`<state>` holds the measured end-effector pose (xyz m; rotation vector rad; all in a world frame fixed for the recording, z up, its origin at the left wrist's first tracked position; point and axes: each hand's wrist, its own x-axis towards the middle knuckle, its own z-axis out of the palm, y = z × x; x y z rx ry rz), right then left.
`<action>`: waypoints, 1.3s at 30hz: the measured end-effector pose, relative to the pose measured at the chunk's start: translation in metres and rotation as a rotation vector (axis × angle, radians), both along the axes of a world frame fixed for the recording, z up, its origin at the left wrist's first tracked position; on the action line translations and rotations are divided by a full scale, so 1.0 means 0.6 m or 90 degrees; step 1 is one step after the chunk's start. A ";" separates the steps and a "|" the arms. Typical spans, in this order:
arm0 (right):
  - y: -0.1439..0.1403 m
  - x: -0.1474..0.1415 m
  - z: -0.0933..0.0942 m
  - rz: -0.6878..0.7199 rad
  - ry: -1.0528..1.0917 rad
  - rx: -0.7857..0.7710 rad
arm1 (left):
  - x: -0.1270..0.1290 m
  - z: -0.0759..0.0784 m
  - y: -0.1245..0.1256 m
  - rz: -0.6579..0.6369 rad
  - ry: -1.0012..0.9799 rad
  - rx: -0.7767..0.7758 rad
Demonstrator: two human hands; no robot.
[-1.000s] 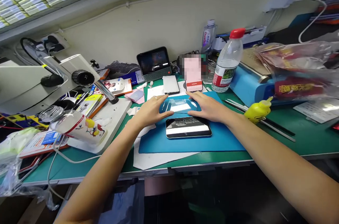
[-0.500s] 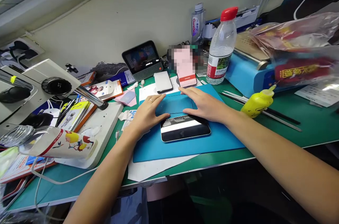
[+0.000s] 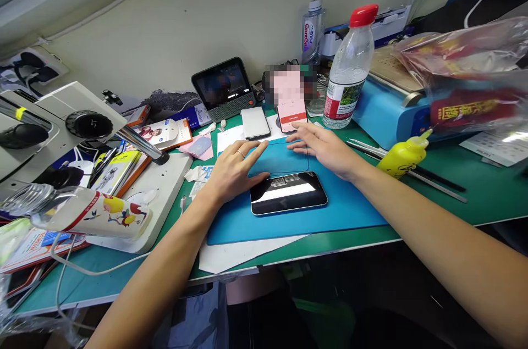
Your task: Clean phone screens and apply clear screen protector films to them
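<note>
A black-screened phone (image 3: 289, 195) lies face up on a blue mat (image 3: 355, 214), with bright reflections across its glass. Just beyond it is a clear, thin-edged sheet (image 3: 284, 158), which looks like a screen protector. My left hand (image 3: 235, 170), wearing a ring, is at the sheet's left end. Its fingers are stretched out, the index finger near the far edge and the thumb near the phone's upper left corner. At the sheet's right end my right hand (image 3: 325, 151) is open, fingers apart. Whether either hand touches the sheet is hard to tell.
Behind the mat are a white phone-sized item (image 3: 254, 122), a lit phone (image 3: 292, 115) and a smart display (image 3: 223, 88). A red-capped bottle (image 3: 348, 71), yellow squeeze bottle (image 3: 402, 156) and blue machine (image 3: 383, 112) stand right. A jar (image 3: 99, 211) and microscope-like stand (image 3: 78, 121) are left.
My right hand has shifted right, away from the clear sheet's middle, and its fingers have loosened. My left hand has moved slightly up and right. The black-screened phone stays on the mat.
</note>
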<state>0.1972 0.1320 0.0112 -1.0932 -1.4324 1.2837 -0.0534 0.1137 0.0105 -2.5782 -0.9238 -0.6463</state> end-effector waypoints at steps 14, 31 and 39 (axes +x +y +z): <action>-0.014 0.019 0.025 0.175 0.005 -0.097 | 0.000 -0.003 -0.016 0.031 -0.085 0.049; -0.018 0.022 0.013 0.179 -0.209 0.158 | 0.002 0.011 -0.024 0.060 -0.085 0.012; -0.066 0.062 0.014 0.150 -0.459 0.469 | -0.025 0.040 -0.025 -0.041 -0.076 -0.196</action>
